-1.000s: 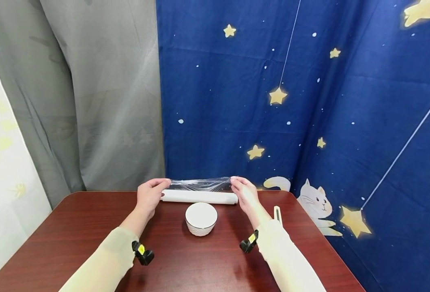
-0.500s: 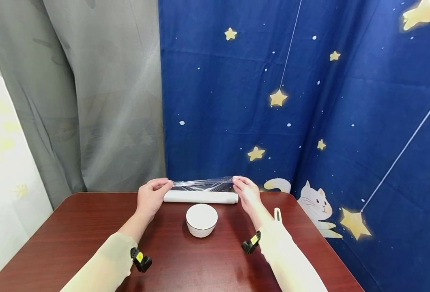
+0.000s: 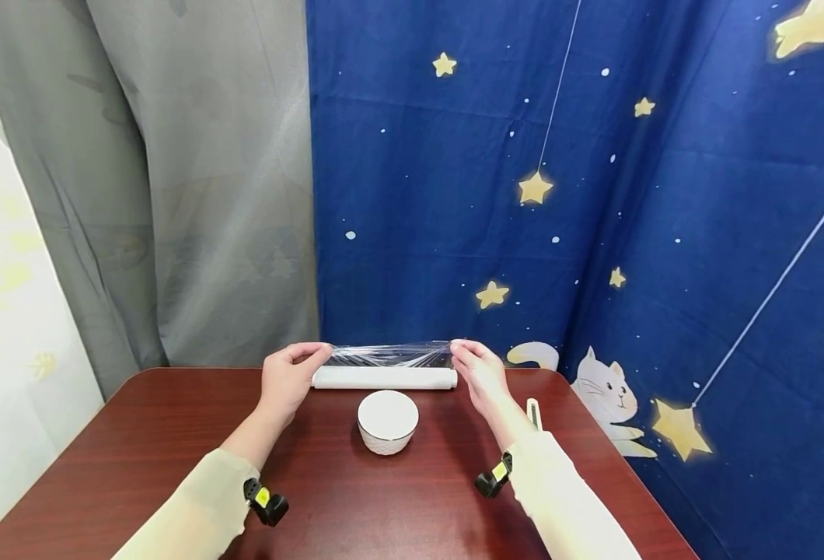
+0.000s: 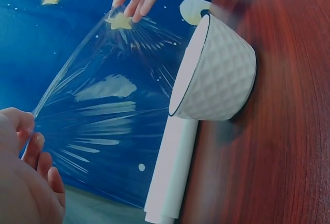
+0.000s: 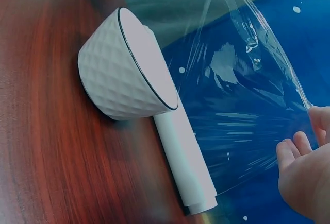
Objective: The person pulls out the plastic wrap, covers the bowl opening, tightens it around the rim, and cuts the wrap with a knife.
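A clear sheet of plastic wrap (image 3: 391,355) stretches up from a white roll (image 3: 384,379) lying near the table's far edge. My left hand (image 3: 288,381) pinches one top corner between thumb and fingertips; my right hand (image 3: 480,373) pinches the other. In both wrist views the film (image 4: 103,110) fans out in creases between the hands and the roll (image 5: 185,162). On the near side of the roll stands a white bowl (image 3: 387,424) with a dark rim line and a quilted outer wall (image 4: 221,69). Neither hand touches the bowl.
The dark red wooden table (image 3: 356,513) lies under everything. A white utility knife (image 3: 534,414) is at the right, partly hidden behind the right forearm. A grey curtain (image 3: 230,194) and a blue starry curtain (image 3: 412,257) hang just behind the table.
Both hands keep their pinch on the plastic wrap. The right hand has shifted slightly to the right, and the film looks a little more spread. The bowl and roll stay put.
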The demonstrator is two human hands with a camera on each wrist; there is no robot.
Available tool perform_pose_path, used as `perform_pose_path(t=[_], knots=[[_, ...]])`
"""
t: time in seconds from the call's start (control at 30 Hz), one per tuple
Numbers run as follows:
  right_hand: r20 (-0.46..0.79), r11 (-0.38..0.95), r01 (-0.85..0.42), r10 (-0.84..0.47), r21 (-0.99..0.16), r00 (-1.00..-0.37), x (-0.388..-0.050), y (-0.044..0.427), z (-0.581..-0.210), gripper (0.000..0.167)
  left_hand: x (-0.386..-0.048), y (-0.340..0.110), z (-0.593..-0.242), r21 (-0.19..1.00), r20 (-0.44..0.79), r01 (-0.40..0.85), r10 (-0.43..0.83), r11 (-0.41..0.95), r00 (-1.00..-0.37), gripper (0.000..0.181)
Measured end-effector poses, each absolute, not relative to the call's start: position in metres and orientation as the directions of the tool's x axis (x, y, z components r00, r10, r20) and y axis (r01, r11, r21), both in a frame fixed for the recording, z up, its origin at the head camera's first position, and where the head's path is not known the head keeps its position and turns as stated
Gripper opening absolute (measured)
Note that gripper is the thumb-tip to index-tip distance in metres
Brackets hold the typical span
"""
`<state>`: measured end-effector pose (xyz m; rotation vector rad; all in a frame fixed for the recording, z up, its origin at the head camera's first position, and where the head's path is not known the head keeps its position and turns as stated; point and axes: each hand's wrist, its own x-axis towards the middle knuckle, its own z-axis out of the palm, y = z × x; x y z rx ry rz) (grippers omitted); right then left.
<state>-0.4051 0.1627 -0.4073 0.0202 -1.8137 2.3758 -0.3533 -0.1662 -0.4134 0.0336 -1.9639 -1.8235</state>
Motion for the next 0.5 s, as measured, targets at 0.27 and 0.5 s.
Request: perform_pose_path(t=[0.27,0.5], knots=[[0.152,-0.246,-0.177,0.117,-0.953,-0.981,-0.388,0.167,-0.406,0.009,-0.347,-0.164,-0.404,0.943,0.332,0.313,-0.329,0.111,-0.884,0.03],[0.197,-0.232,-0.218,0.113,-0.948,-0.974,-0.376,0.168,-0.403,0.008,-0.343,-0.166,-0.399,0.937,0.346,0.34,-0.325,0.076,-0.88,0.03]])
